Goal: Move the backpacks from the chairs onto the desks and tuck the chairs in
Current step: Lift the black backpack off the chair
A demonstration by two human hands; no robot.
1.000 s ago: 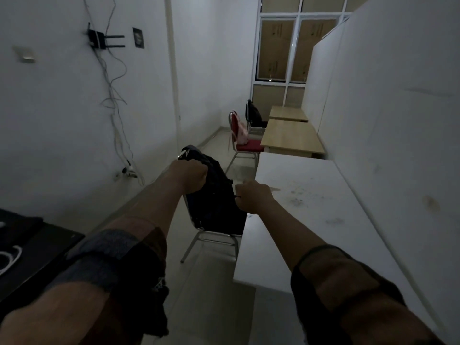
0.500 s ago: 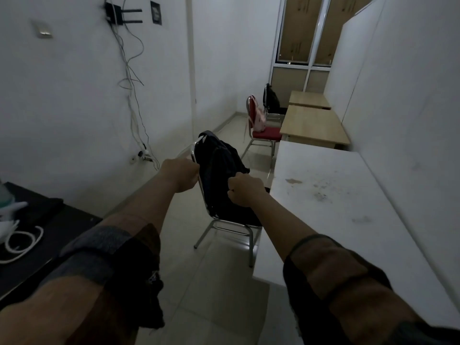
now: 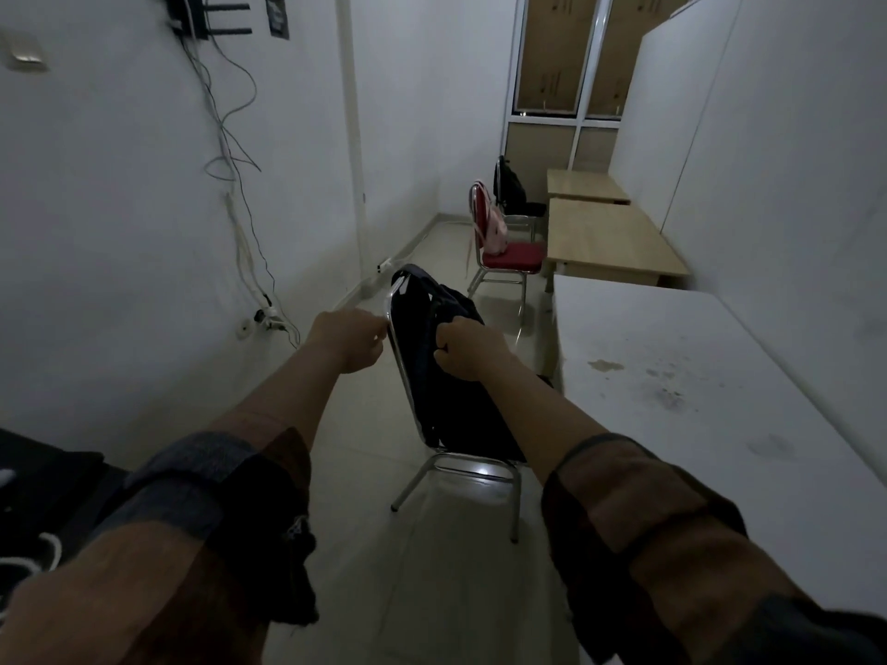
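Note:
A black backpack leans against the back of a black chair with a chrome frame, beside the white desk. My right hand grips the backpack's top. The curled fingers of my left hand are on the chrome left edge of the chair back. Farther along stands a red chair with a pink backpack on it. Behind it, another black backpack sits on a third chair. Two wooden desks stand next to those chairs.
A white partition wall runs along the right of the desks. Cables hang down the left wall to a socket near the floor. A dark table with a white cord sits at the lower left. A tiled aisle runs between wall and chairs.
My left hand has let go of the backpack's top and shifted to the chair back's left edge. My right hand has moved from beside the desk edge onto the backpack. The view has moved closer.

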